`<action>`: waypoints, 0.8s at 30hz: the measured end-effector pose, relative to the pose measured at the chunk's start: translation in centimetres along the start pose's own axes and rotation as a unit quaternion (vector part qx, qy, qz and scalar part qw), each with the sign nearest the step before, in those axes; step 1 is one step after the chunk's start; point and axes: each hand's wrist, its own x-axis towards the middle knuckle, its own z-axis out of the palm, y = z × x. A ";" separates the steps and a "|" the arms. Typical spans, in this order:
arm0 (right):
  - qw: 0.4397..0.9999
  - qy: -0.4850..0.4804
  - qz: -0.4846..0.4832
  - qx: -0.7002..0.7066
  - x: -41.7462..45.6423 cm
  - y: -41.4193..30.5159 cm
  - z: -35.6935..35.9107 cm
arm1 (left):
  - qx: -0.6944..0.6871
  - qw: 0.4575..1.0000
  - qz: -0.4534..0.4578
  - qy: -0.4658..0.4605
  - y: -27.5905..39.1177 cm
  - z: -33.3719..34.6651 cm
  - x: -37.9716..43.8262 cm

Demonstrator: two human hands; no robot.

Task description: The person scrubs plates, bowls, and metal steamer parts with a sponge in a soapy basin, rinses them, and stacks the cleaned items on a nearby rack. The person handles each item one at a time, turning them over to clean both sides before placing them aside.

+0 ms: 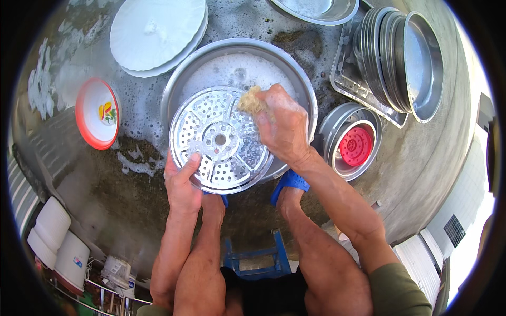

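My left hand [184,179] grips the lower left rim of a round perforated metal steamer plate [221,138], its thumb on the upper face. The plate is wet with suds and tilted over a wide metal basin [240,65] of foamy water. In my right hand [282,122] is a clump of pale fibrous scrubber [252,101], held against the plate's upper right part. The fingertips of my right hand are partly hidden behind the hand and the scrubber.
White scalloped plates [158,35] lie at upper left, above a red-rimmed enamel bowl [97,114]. Stacked metal basins [423,67] rest on a metal tray [344,81] at right, near nested bowls with a red plastic disc [355,147]. Another basin [344,14] is at top; a blue stool [257,252] stands below.
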 end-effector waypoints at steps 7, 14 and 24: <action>0.996 -0.047 0.072 -0.001 -4.2 -1.6 2.4 | 0.092 0.994 0.017 0.062 -2.4 1.2 2.5; 0.977 0.019 0.209 -0.041 2.0 3.1 6.6 | 0.087 0.993 -0.074 -0.009 -4.9 2.0 5.4; 0.963 -0.114 0.226 -0.093 -1.5 1.4 3.2 | 0.064 0.996 -0.042 -0.048 -3.5 1.4 3.8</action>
